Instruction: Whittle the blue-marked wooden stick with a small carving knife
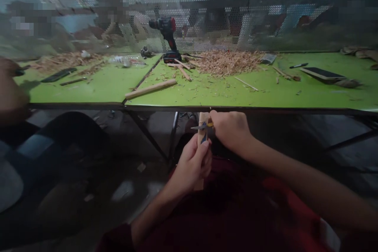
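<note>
Below the front edge of the green table, my left hand [195, 159] is wrapped round a light wooden piece [202, 120] with dark blue marks, held upright over my lap. My right hand [232, 128] is closed round the yellow handle of a small knife [200, 127]. The blade points left and lies across the upper part of the wood, just above my left thumb. The lower end of the wood shows beneath my left fist.
The green table [212, 96] bears a cordless drill [168, 35], a heap of wood shavings [230, 63], a wooden rod [150, 88], a pen [298, 65] and a dark flat object [322, 73]. A mesh screen stands behind. Another person's arm [12, 90] is at left.
</note>
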Demonstrator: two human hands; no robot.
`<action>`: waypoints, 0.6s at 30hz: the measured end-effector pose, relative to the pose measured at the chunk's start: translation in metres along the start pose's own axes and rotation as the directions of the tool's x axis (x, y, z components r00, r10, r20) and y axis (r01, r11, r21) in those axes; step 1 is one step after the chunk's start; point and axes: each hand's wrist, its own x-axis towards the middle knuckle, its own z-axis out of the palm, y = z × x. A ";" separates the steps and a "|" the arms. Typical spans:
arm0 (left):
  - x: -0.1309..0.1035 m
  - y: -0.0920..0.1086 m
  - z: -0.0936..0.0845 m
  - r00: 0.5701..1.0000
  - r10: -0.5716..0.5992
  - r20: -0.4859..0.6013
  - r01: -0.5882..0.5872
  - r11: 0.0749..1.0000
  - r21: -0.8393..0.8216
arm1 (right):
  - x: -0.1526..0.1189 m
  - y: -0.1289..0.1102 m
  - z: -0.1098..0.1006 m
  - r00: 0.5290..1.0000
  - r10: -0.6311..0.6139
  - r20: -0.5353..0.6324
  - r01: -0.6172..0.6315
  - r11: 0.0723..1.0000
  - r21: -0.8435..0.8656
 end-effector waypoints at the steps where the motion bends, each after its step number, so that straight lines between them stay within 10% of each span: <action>1: 0.000 -0.001 0.001 1.000 0.000 -0.004 0.000 1.000 0.009 | 0.000 -0.002 0.003 1.000 -0.012 -0.016 0.012 1.000 -0.002; 18: 0.010 -0.003 -0.011 0.992 0.025 -0.127 -0.015 0.997 0.080 | 0.045 0.008 0.029 0.990 -0.133 -0.049 0.132 0.991 -0.025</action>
